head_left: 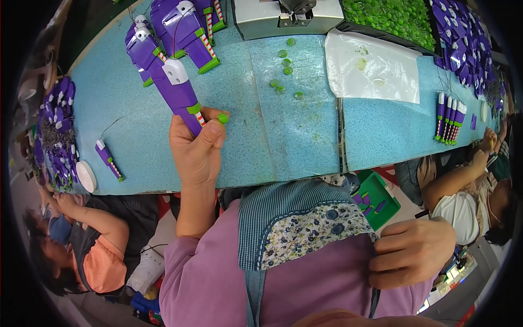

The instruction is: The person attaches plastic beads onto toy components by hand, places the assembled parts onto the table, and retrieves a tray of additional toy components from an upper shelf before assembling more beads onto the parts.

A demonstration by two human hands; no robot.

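My left hand (199,150) is closed over the blue table, gripping a purple plastic toy part (173,90) with a white top, a green band and a red-and-white striped strip. A small green dome (223,117) shows at the tip of my thumb and fingers. Close by at the upper left lie similar purple parts (188,35), some with thin wires. My right hand (411,253) is off the table, before my chest at the edge of the patterned apron (310,231). Its fingers are curled in; whatever they may hold is hidden.
Several green domes (287,62) lie loose mid-table. Behind them are a metal machine (289,22), a black tray of green domes (389,22) and a white plastic sheet (376,68). Purple parts are heaped at both ends. A green bin (389,210) stands below the edge. People sit on both sides.
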